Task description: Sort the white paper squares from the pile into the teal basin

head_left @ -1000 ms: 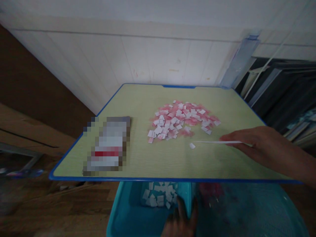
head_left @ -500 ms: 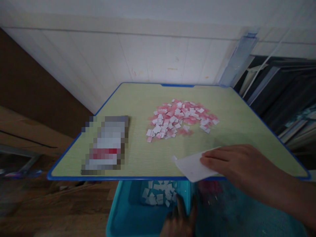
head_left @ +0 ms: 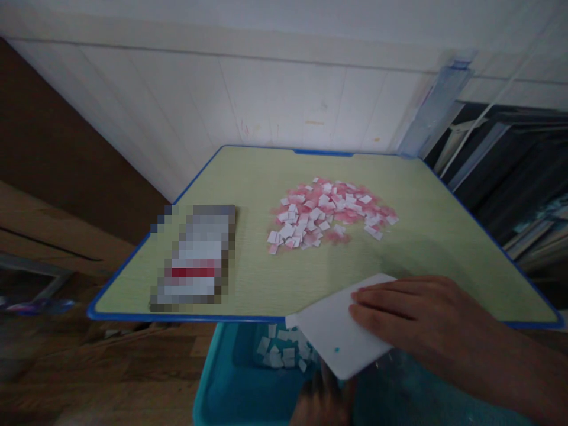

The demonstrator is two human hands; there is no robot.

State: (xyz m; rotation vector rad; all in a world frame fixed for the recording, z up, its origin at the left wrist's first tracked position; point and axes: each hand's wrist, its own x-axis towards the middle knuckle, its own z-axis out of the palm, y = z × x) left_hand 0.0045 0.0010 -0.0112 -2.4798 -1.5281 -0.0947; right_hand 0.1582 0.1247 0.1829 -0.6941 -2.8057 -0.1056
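My right hand (head_left: 408, 313) is closed on a flat white card (head_left: 337, 331) with rounded corners and a small hole. The card tilts over the near edge of the small table (head_left: 261, 296). A small white paper piece (head_left: 291, 320) lies at the card's left tip, right at the edge. Below, my left hand (head_left: 322, 399) is over the turquoise bin (head_left: 206, 384), palm side not visible, its fingers apart and partly covered by the card. Loose white paper squares (head_left: 286, 352) lie in the bin. Farther back on the tabletop is a heap of pink and white paper squares (head_left: 319, 213).
A blurred-out phone-like object (head_left: 195, 254) lies on the table's left side. Dark folders (head_left: 501, 148) and a clear plastic tube (head_left: 437, 109) stand at the right by the white wall (head_left: 275, 100). Wooden floor (head_left: 146, 373) shows at lower left.
My right hand has drawn the card toward me and down past the table edge, bringing the paper piece to the rim. My left hand is now partly behind the card.
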